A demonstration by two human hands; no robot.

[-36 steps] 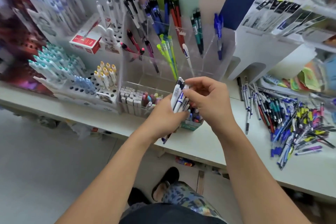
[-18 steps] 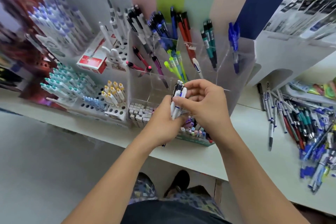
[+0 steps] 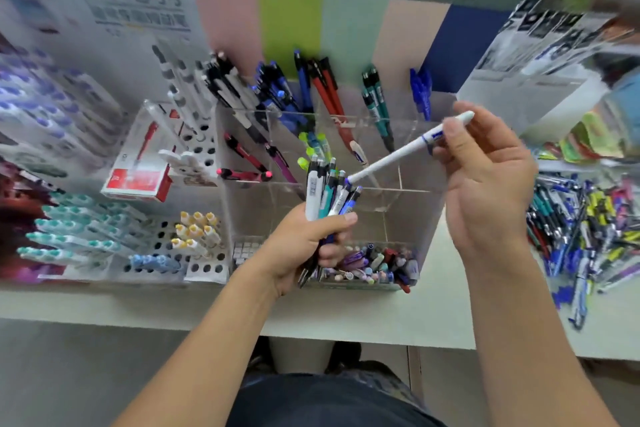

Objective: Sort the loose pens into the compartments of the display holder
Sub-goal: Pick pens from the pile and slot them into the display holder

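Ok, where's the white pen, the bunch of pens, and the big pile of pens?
white pen [image 3: 398,156], head view, middle of its barrel
bunch of pens [image 3: 325,194], head view, tops above the left hand
pile of pens [image 3: 585,229], head view, middle of heap

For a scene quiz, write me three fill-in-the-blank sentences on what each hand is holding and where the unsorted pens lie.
1. The right hand pinches a single ___ pen.
2. The ___ hand grips a bundle of pens.
3. The pile of loose pens lies to the ___ of the clear display holder.

Missing words: white; left; right
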